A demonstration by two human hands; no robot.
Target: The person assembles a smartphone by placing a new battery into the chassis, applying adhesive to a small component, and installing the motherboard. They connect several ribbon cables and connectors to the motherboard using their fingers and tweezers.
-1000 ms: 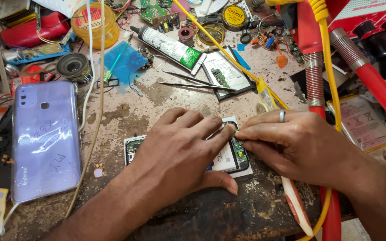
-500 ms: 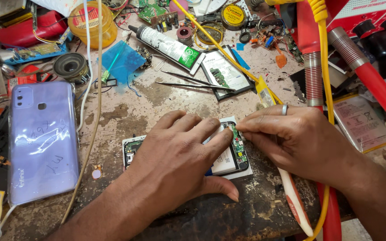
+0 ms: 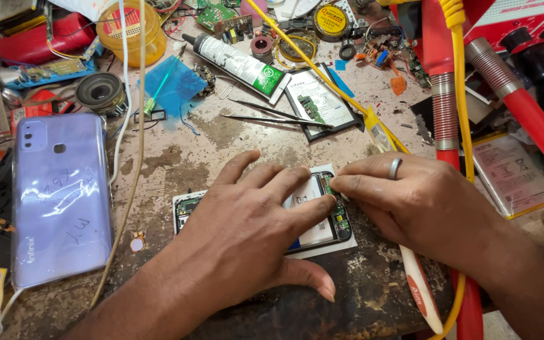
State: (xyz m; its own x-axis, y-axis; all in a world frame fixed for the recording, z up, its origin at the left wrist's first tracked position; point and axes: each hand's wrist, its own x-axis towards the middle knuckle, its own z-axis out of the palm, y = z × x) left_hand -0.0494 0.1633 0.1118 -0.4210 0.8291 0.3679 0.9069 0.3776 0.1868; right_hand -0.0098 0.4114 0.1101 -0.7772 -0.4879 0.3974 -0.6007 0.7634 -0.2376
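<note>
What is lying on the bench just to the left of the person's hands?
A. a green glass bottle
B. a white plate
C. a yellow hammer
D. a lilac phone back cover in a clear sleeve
D: the lilac plastic phone back cover lies flat left of the left hand, which presses on the opened phone.

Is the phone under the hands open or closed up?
Open: the phone lies back-off, its battery and green circuit board exposed between the left hand and right hand.

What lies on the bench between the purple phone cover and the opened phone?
In the head view, a thin cable crosses bare stained bench between purple cover and opened phone.
</note>
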